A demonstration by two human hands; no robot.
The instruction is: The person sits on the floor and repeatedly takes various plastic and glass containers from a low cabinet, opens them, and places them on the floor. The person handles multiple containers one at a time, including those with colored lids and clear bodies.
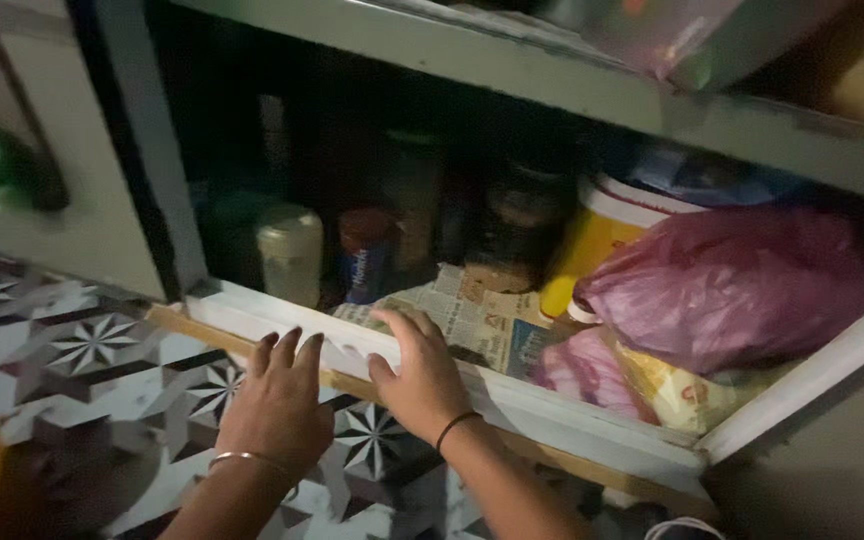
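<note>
Low in the middle of the frame, the left hand lies flat and released, fingers together, fingertips touching the pale painted front ledge of the low cabinet shelf; a thin metal bangle circles its wrist. Just to its right, the right hand curls loosely over the same ledge, grasping nothing, its fingers reaching onto the sheet of printed newspaper that lines the shelf; a thin black band sits at its wrist. Behind the hands, in the dim centre, stand a pale lidded jar and a dark jar with a red lid. Right of centre are a yellow plastic tub and a crumpled pink plastic bag. At lower left the floor shows star-patterned black and white tiles.
</note>
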